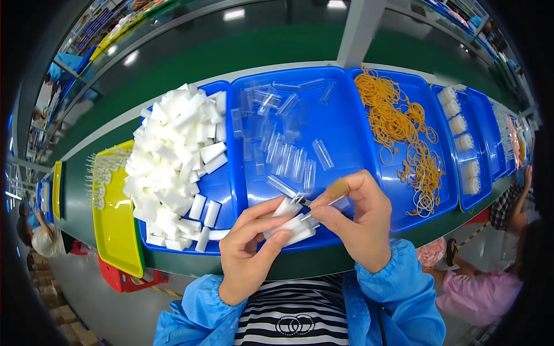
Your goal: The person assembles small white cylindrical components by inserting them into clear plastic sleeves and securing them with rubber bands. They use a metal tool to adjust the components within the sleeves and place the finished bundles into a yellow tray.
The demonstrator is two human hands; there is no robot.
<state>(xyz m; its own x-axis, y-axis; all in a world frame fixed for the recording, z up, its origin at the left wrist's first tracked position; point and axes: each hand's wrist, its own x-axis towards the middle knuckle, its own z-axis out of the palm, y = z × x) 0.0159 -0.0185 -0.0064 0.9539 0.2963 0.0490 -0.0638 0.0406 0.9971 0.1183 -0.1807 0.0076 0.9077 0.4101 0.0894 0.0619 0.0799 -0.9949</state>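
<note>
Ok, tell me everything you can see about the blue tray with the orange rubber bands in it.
The rubber band tray is a shallow blue plastic tray with a raised rim and rounded corners, lying flat on the green bench, to the right of the tray of clear tubes, their rims side by side. Thin orange rubber bands lie in a loose tangle from its far corner down its right side; the near left floor is bare. Neither hand touches it.

five blue trays [346,124], one yellow tray [118,242]
</note>
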